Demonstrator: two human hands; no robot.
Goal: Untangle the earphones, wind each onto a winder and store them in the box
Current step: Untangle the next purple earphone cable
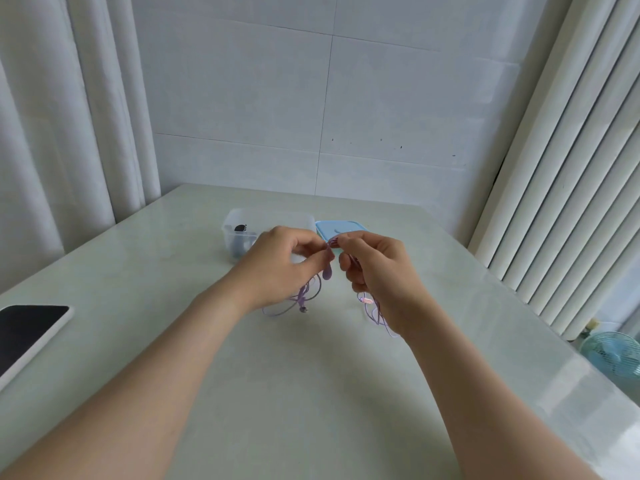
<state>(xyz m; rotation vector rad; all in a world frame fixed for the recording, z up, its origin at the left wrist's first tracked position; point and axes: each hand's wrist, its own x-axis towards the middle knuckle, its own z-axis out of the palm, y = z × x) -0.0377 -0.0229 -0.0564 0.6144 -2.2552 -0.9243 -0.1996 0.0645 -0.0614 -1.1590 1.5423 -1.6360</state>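
In front of the box (263,212), our left hand (287,261) and right hand (377,271) both pinch the purple earphones (327,273), fingers curled. A dark thing (240,228) already lies in the box, while this pair hangs unwound.

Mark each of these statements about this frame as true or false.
1. The left hand and the right hand both pinch the purple earphones above the table. True.
2. The blue lid is closed on the clear box. False: the lid lies beside the box, on its right, and the box is open.
3. A phone with a dark screen lies at the table's left edge. True.
4. The clear box is empty. False: a dark item sits inside it.
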